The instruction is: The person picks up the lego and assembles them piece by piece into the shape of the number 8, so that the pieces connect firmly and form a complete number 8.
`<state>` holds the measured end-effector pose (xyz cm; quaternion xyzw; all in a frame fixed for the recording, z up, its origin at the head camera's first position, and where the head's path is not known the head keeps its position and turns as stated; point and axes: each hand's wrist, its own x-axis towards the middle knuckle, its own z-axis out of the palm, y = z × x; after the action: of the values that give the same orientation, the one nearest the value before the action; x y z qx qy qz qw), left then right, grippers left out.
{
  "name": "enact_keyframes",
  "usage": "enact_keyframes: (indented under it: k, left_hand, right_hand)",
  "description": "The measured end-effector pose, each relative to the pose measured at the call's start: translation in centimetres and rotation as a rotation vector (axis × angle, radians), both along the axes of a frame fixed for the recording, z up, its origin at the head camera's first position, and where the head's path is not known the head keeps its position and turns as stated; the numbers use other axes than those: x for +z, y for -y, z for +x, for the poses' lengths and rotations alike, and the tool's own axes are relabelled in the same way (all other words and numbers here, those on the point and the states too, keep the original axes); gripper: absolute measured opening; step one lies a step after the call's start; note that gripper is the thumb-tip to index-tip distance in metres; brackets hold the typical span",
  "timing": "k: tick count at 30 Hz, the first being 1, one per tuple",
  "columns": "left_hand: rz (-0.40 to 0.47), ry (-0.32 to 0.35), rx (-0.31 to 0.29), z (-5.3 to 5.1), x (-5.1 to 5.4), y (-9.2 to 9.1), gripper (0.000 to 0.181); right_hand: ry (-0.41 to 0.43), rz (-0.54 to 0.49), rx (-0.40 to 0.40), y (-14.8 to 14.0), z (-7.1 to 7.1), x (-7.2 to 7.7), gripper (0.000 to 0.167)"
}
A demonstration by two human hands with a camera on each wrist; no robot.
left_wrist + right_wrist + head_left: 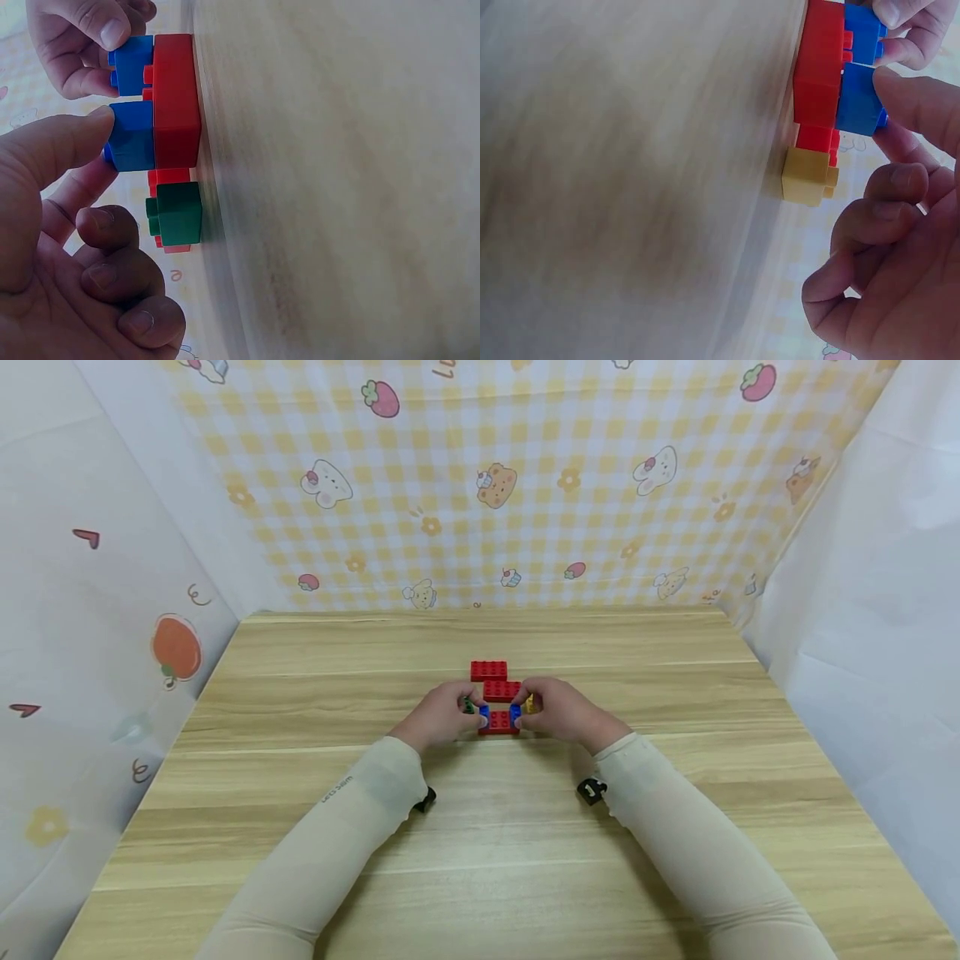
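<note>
A long red brick (499, 724) lies on the table, studs up, with one small blue brick at each end. Thumb and index finger of my left hand (442, 714) pinch the left blue brick (133, 136), which sits on the red brick's end. My right hand (558, 708) pinches the right blue brick (858, 99) the same way at the opposite end. Studs of the red brick show between the two. Whether the blue bricks are pressed fully down I cannot tell. The other fingers of both hands are curled and hold nothing.
Behind the hands lie two more red bricks, a nearer one (501, 691) and a farther one (488, 671). A green brick (180, 214) stands near my left fingers, a yellow brick (804, 176) near my right. A patterned cloth (450, 527) hangs behind the wooden table (495, 860).
</note>
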<state>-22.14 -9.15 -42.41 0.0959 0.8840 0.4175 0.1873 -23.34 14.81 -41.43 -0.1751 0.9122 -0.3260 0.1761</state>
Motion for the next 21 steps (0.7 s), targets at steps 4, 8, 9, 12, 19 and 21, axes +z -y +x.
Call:
enact_keyframes:
  k: [4, 8, 9, 12, 19, 21]
  left_hand:
    - [0.004, -0.004, -0.005, 0.01, -0.02, -0.03, 0.018]
    - [0.004, -0.008, -0.008, 0.0, -0.13, -0.03, 0.017]
    - [0.003, -0.008, -0.006, 0.01, -0.13, -0.03, 0.017]
    - [-0.004, -0.007, -0.001, 0.07, -0.1, -0.03, 0.017]
    - [0.007, -0.006, 0.0, 0.11, -0.04, -0.02, 0.017]
    - [0.008, -0.005, -0.002, 0.14, -0.04, 0.02, 0.017]
  right_hand:
    - [0.013, -0.029, -0.005, -0.05, -0.04, -0.25, 0.019]
    - [0.012, -0.05, -0.004, 0.04, 0.1, -0.43, 0.02]
    - [0.01, -0.054, -0.002, 0.08, 0.14, -0.47, 0.02]
    - [0.004, -0.053, -0.001, 0.2, 0.27, -0.51, 0.02]
    - [-0.004, -0.027, -0.007, 0.16, 0.35, -0.34, 0.019]
    - [-0.004, -0.025, -0.003, 0.15, 0.36, -0.24, 0.02]
